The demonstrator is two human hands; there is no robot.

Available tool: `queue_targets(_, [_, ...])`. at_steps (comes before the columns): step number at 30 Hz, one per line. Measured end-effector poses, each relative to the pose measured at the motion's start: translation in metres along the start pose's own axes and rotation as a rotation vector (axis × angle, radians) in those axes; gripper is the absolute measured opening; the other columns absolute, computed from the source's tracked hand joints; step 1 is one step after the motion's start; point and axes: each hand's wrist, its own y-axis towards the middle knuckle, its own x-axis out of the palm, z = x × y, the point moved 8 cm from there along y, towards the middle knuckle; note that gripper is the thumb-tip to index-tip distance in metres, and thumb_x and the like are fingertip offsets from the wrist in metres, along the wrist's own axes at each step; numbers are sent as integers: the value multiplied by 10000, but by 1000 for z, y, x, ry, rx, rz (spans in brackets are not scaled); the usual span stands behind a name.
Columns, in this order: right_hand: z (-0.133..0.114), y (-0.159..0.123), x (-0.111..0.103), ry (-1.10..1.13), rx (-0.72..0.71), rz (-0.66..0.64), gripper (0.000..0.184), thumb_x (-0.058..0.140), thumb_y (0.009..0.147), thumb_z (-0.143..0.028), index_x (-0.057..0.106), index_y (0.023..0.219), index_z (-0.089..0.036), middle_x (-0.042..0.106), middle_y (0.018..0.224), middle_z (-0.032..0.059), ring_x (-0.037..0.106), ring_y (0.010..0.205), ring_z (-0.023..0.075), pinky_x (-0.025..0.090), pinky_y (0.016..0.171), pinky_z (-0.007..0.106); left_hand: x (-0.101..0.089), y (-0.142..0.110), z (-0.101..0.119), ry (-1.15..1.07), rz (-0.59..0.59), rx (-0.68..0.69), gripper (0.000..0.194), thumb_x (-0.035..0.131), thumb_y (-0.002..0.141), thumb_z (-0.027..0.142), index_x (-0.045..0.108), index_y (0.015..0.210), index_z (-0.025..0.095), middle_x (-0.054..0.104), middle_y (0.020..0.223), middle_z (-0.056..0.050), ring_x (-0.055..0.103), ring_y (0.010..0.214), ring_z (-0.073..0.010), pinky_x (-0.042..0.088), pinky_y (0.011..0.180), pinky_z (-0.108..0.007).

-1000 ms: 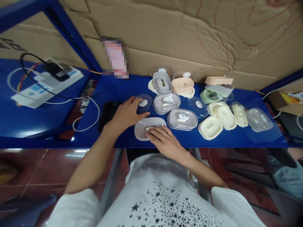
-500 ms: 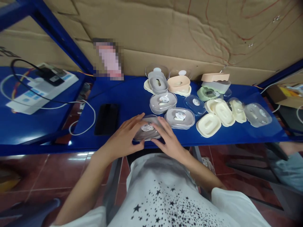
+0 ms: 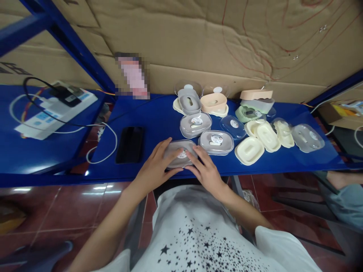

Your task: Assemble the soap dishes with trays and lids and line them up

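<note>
A grey soap box with a clear lid and a round label lies flat near the table's front edge. My left hand grips its left side, thumb at the near edge and fingers over the lid. On the opposite side my right hand holds the box, its fingertips on the lid's right part and its thumb at the near edge. The fingers partly cover the label. Just right of my hands sits another lidded grey soap box, and behind that one more lidded grey box.
Open grey and peach boxes stand at the back. Cream trays, a loose clear lid and a green box are to the right. A black phone and a power strip with cables lie left.
My hands stay on the soap box; the left thumb now reaches further right along its near edge. The whole view has shifted slightly.
</note>
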Motion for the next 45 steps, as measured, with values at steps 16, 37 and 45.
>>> queue_targets(16, [11, -39, -26, 181, -13, -382, 882, 771, 983, -507, 332, 1723, -310, 284, 1789, 175, 375, 1638, 345, 507, 1249, 538, 16, -21, 40, -229, -127, 92, 696, 801, 951, 525, 522, 1573, 382, 428, 1660, -152, 469, 1519, -393, 523, 1192, -615])
queue_targets(37, [82, -87, -156, -63, 257, 291, 896, 857, 887, -523, 460, 1673, -357, 514, 1606, 145, 554, 1462, 411, 514, 1194, 667, -5, 122, 34, 159, 17, 53, 490, 611, 1048, 295, 559, 1524, 192, 445, 1677, -225, 407, 1579, -440, 357, 1265, -673])
queue_targets(45, [102, -50, -129, 37, 283, 145, 860, 824, 919, -522, 433, 1674, -388, 470, 1648, 120, 489, 1535, 390, 476, 1245, 614, -15, 83, -19, 300, -26, -100, 492, 578, 966, 222, 572, 1458, 212, 527, 1575, -190, 526, 1471, -419, 524, 1134, -592])
